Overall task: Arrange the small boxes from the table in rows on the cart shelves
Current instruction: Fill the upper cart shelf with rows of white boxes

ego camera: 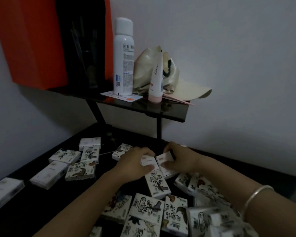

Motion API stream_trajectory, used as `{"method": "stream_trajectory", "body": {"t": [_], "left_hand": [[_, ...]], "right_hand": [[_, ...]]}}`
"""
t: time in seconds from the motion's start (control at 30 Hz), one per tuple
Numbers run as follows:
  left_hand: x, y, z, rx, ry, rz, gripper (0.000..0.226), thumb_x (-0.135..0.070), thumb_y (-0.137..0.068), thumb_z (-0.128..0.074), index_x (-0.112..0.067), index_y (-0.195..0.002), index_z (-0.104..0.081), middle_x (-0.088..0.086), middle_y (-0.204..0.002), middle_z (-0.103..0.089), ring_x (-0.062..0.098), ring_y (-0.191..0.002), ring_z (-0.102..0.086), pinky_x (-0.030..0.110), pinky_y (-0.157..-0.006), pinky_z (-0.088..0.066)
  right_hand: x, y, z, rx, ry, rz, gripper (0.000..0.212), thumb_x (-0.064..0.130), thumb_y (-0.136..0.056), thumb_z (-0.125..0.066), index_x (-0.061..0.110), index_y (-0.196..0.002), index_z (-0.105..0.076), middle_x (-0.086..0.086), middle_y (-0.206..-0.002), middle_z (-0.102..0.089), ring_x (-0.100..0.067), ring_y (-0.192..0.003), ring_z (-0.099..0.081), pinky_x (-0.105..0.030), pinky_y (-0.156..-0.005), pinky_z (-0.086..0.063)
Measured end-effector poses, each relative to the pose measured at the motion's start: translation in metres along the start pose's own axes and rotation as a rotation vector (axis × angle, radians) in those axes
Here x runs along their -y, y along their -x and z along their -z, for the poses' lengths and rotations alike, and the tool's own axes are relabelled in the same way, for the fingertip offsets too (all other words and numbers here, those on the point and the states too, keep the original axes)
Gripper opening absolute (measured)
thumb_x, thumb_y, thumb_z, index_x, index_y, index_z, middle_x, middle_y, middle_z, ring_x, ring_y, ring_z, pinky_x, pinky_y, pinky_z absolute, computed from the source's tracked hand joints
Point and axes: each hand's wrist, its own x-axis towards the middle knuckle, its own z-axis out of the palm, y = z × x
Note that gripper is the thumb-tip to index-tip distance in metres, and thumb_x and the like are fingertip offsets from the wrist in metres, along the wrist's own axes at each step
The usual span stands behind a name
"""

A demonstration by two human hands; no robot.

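Both forearms reach forward from the near edge and meet mid-bench. Left hand (135, 159) is knuckles up; right hand (179, 159) faces it, almost touching, with a silver bangle (256, 197) on that wrist. Light is dim. The dark bench (41, 202) is strewn with small boxes (147, 206), white with inked prints, lying flat at odd angles: a loose group to the left, an overlapping heap near and right, partly hidden under the right forearm. One printed box (158, 184) lies just below the hands. Behind stands a raised black shelf (169, 113) carrying a white spray can (124, 57), a Dove tube (155, 79) cap down, a cream bag (149, 69) and a pale cap (191, 91). An orange box (29, 40) sits upper left. The left hand's fingers curl round a plain white box (148, 161), thumb on its near edge. The right hand's fingers grip a second white box (166, 157), and the two boxes are side by side, touching. Cannot tell whether they rest on anything beneath.
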Motion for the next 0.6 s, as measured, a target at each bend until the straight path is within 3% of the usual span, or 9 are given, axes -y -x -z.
{"method": "stream_trajectory", "body": {"t": [0.1, 0.2, 0.3, 0.47, 0.6], "left_hand": [[-0.001, 0.002, 0.004, 0.051, -0.044, 0.082, 0.071, -0.046, -0.082, -0.069, -0.023, -0.142, -0.040, -0.003, -0.134, -0.050, 0.017, -0.124, -0.047, 0.033, -0.101, -0.043], [-0.010, 0.007, 0.005, -0.004, -0.076, 0.058, 0.052, -0.044, -0.079, -0.073, -0.022, -0.123, -0.056, -0.005, -0.115, -0.060, 0.016, -0.109, -0.056, 0.029, -0.087, -0.047], [-0.023, 0.019, 0.012, -0.134, 0.008, 0.064, 0.051, -0.029, -0.074, -0.078, -0.029, -0.119, -0.055, -0.004, -0.110, -0.055, 0.014, -0.100, -0.056, 0.032, -0.083, -0.050], [-0.050, 0.053, 0.032, -0.191, 0.362, 0.078, 0.042, -0.004, -0.079, -0.068, -0.034, -0.106, -0.055, -0.003, -0.105, -0.061, 0.013, -0.091, -0.063, 0.040, -0.079, -0.057], [-0.084, 0.091, 0.046, -0.155, 0.658, 0.090, 0.044, 0.004, -0.083, -0.068, -0.030, -0.110, -0.060, -0.006, -0.108, -0.066, 0.009, -0.093, -0.066, 0.023, -0.069, -0.056]], "right_hand": [[0.006, 0.012, 0.000, -0.074, -0.242, 0.017, 0.037, 0.027, -0.083, -0.072, 0.025, -0.108, -0.046, 0.003, -0.107, -0.058, -0.016, -0.100, -0.058, -0.035, -0.089, -0.051], [0.010, 0.026, 0.002, -0.192, -0.352, 0.053, 0.031, 0.018, -0.086, -0.068, 0.022, -0.107, -0.046, 0.003, -0.099, -0.059, -0.015, -0.088, -0.059, -0.031, -0.075, -0.052], [0.012, 0.043, 0.012, -0.306, -0.456, 0.067, 0.022, 0.016, -0.090, -0.062, 0.023, -0.106, -0.050, -0.004, -0.099, -0.062, -0.019, -0.084, -0.061, -0.034, -0.071, -0.053], [0.017, 0.082, 0.031, -0.387, -0.552, 0.109, 0.019, 0.018, -0.090, -0.062, 0.030, -0.098, -0.050, -0.003, -0.100, -0.060, -0.020, -0.083, -0.061, -0.029, -0.062, -0.047], [0.028, 0.129, 0.044, -0.434, -0.549, 0.169, 0.021, 0.022, -0.087, -0.070, 0.031, -0.098, -0.054, 0.000, -0.099, -0.061, -0.017, -0.079, -0.063, -0.020, -0.051, -0.048]]}}
